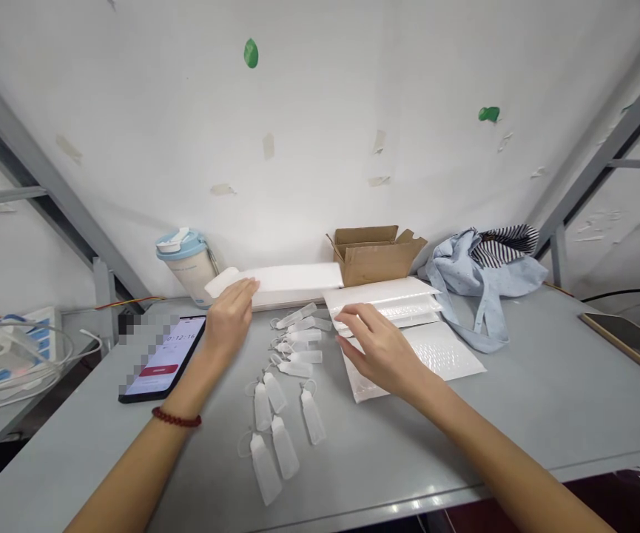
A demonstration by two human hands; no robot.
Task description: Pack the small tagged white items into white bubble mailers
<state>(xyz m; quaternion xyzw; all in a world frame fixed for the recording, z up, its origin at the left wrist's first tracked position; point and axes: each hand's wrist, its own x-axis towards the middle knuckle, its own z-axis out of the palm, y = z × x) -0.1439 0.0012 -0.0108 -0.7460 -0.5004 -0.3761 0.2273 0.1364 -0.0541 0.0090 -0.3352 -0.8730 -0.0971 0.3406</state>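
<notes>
My left hand (229, 320) has its fingers bent together on the left part of a flat white mailer (300, 277), which lies at the back by the wall. Several white bubble mailers (445, 352) overlap on the right, and over their left edge hovers my right hand (378, 348), thumb and fingers apart with nothing between them. Between my hands, small translucent squeeze bottles (312, 417) with looped cap straps lie spread over the grey table (375, 459). Some point sideways in a column; others, such as a nearer bottle (265, 470), point away from me.
On the left, a phone (167, 355) with a lit screen lies near a blue-lidded cup (183, 263). Behind the mailers stand an open cardboard box (380, 260) and a light blue cloth bag (467, 274). Cables and a power strip (31, 344) are at far left.
</notes>
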